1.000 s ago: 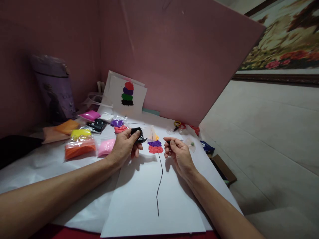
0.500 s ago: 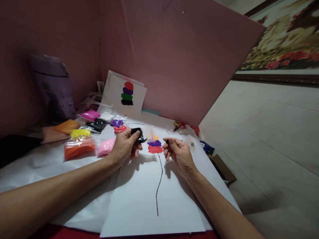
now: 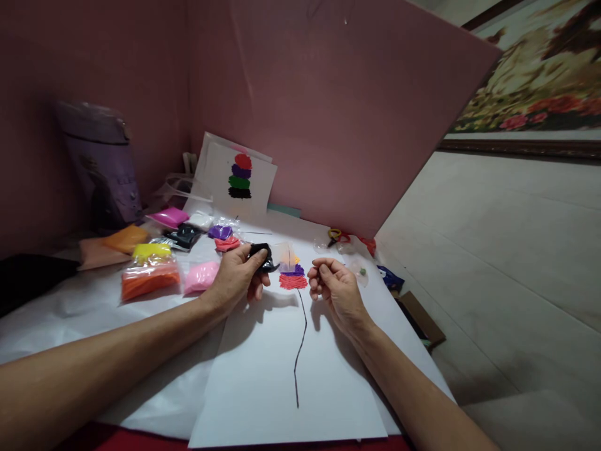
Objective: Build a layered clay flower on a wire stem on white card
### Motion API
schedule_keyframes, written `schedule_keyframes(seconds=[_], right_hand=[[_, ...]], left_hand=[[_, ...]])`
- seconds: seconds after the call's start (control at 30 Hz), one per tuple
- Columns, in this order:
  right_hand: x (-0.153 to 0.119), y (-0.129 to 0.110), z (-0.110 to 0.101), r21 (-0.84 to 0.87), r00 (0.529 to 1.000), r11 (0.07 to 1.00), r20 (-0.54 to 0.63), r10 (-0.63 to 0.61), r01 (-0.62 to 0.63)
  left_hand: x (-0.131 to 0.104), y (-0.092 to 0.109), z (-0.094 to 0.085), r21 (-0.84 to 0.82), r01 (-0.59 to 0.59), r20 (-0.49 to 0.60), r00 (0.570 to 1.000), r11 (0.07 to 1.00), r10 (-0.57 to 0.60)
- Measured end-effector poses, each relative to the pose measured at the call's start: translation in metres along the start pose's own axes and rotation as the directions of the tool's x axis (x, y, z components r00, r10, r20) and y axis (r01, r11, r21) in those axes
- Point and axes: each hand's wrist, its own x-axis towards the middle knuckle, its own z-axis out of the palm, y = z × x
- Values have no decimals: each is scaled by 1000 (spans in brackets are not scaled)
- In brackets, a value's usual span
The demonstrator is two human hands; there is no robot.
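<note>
My left hand (image 3: pixel 237 272) is closed on a small plastic bag of black modelling clay (image 3: pixel 263 258), and a clear flap of plastic (image 3: pixel 284 255) shows just to its right. My right hand (image 3: pixel 335 285) has thumb and fingertips pinched together; whatever they hold is hidden. Between the hands lies a white sheet of paper (image 3: pixel 263 388) with stacked orange, purple and red clay bands (image 3: pixel 293 282) near its far end. A thin dark line (image 3: pixel 300 351) runs down the sheet from the red band. Both hands hover above the paper, apart from each other.
Bagged clay lies at left, including an orange bag (image 3: pixel 150 282), a pink bag (image 3: pixel 201 277) and a yellow one (image 3: pixel 151 252). A paper with coloured bands (image 3: pixel 263 178) leans on the pink wall. Scissors (image 3: pixel 334 236) lie at the back right; a purple case (image 3: pixel 101 166) stands far left.
The black bit visible in my right fingertips half a second ago no longer shows there. My left hand and the black bag have shifted slightly right.
</note>
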Motion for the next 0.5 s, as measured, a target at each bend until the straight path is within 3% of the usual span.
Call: schedule_keyframes(seconds=[0.3,0.5], right_hand=[[-5,-4,5,-87,999,996,16,-30,31],[-7,-4,6,-258,996,966,92,-2,26]], left_hand=[[0,-5,-2,44,-13,113,994,999,8],[-2,-5,0,51,12,177,984,999,-21]])
